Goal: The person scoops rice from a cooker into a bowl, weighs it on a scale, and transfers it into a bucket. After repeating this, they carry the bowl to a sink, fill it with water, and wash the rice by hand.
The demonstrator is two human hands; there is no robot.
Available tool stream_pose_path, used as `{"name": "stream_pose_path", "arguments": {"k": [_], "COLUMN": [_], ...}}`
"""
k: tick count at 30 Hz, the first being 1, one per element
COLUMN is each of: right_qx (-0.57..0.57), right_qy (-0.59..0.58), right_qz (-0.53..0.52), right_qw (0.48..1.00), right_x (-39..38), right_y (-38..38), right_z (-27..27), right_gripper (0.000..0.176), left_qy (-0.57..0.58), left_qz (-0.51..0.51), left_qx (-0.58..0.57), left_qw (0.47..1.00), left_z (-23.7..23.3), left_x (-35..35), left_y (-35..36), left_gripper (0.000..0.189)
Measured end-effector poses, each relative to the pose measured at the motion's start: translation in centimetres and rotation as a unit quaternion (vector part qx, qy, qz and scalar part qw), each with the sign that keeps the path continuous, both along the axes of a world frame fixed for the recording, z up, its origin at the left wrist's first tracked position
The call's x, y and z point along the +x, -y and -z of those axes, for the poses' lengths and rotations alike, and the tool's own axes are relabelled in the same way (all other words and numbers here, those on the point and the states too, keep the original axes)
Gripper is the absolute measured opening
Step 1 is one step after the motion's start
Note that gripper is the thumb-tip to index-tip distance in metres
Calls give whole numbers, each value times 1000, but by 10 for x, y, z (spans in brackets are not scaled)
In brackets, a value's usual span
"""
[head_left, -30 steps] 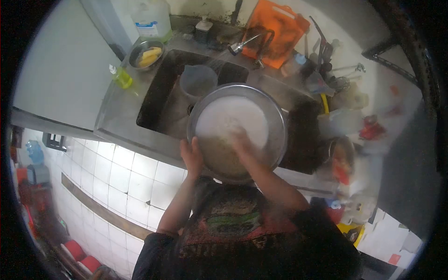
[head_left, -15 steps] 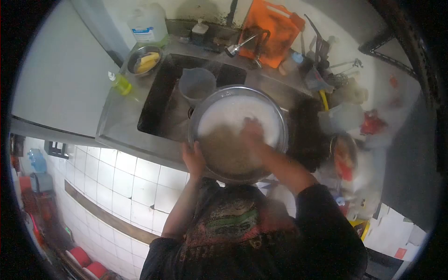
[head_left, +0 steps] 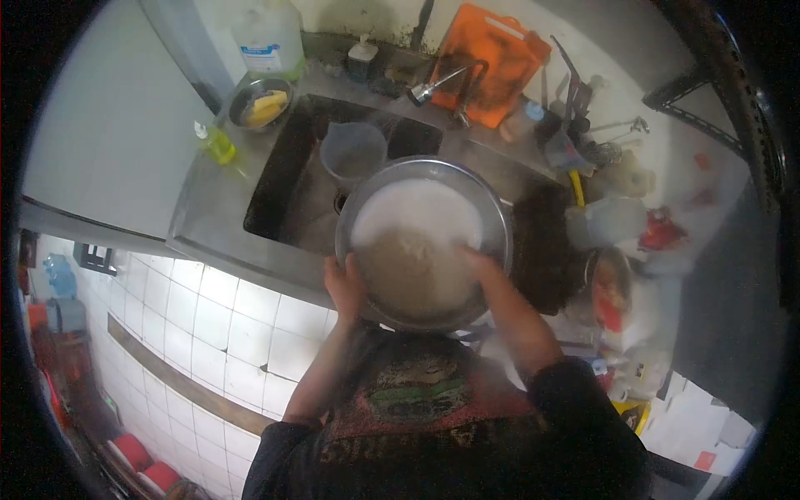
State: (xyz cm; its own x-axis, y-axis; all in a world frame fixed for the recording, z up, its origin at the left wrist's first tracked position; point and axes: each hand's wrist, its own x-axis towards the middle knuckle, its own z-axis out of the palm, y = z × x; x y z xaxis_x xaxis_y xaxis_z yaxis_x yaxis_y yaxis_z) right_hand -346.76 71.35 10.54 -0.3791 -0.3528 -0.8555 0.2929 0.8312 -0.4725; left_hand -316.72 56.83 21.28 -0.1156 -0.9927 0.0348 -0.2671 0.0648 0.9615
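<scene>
A large round metal bowl [head_left: 498,200] stands at the sink's near edge, holding cloudy whitish liquid with a pale grainy mass under it. My left hand [head_left: 343,283] grips the bowl's left rim, thumb and fingers on either side of it. My right hand [head_left: 482,265] is inside the bowl at the right, its fingers dipped in the liquid and blurred, so their pose is hidden. Just beyond the bowl, a translucent jug [head_left: 352,150] sits in the sink [head_left: 287,196].
A faucet [head_left: 423,92] and an orange board [head_left: 492,62] are behind the sink. Left of it are a small bowl with yellow pieces [head_left: 267,107], a green soap bottle [head_left: 218,146] and a large jug [head_left: 267,42]. Containers and utensils crowd the right side.
My right hand has moved from the bowl's middle toward its right side and nearer to me. My left hand has stayed on the rim. The view has shifted slightly.
</scene>
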Motion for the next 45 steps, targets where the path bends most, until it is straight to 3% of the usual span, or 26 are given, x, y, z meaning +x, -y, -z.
{"name": "stream_pose_path", "arguments": {"k": [1,2,4,6,11,13,14,15,17,20,23,25,27,29,30,32,35,38,41,44,45], "right_qx": [-26,-68,-155,-232,-382,-296,-239,-162,-78,-75,-184,-246,-238,-170,-277,-157,-149,-251,-164,-74,-131], "right_qy": [35,117,241,254,13,-193,-291,-422,-497,-559,-372,-232,-204,-290,-394,-441,-393,-389,-163,-208,-298], "right_qz": [26,126,296,340,128,-29,-97,-151,-211,-330,-473,-556,-555,-464,-447,-410,-430,-413,-445,-491,-483], "right_qw": [999,983,911,875,915,935,921,879,838,757,777,759,771,820,754,783,799,784,865,843,813], "right_x": [7,28,74,107,99,90,85,109,120,95,60,42,36,34,19,20,37,58,89,117,129], "right_y": [-9,-6,17,37,80,102,112,118,121,110,86,71,77,107,121,157,183,178,151,120,99], "right_z": [24,14,-34,-77,-64,-41,-31,-64,-91,-19,-39,-68,-107,-170,-139,-145,-83,-24,-111,-162,-141], "right_gripper": [54,53,50,48,47,60,67,70,70,59,43,33,29,29,31,34,37,44,44,50,50], "left_qy": [-1,-2,-9,-19,0,-4,0,2,-10,23,35,36,46,52,59,39,35,55,67,61,58], "left_qz": [-2,-3,-3,-1,14,11,13,15,10,5,9,17,19,-8,-18,-19,-8,-21,-34,-14,-3], "left_qx": [23,47,63,46,34,52,59,67,51,46,73,73,49,-38,-83,-91,-46,-16,-2,49,72], "left_qw": [1000,999,998,999,999,999,998,998,999,999,997,997,998,998,995,995,998,998,997,997,996], "left_z": [-3,-9,-18,-23,-3,-2,-7,-10,2,-15,-23,-26,-32,-11,-2,2,11,23,22,-1,-9], "left_x": [0,0,-2,-2,3,3,2,0,-1,1,1,1,1,0,1,-1,1,2,1,-2,-2], "left_y": [0,-2,-3,-2,3,3,2,2,3,-1,-3,-3,-5,-2,0,0,-11,-25,-36,-41,-41], "left_gripper": [22,22,22,23,27,27,28,29,30,31,31,31,31,30,31,30,31,32,33,40,45]}}
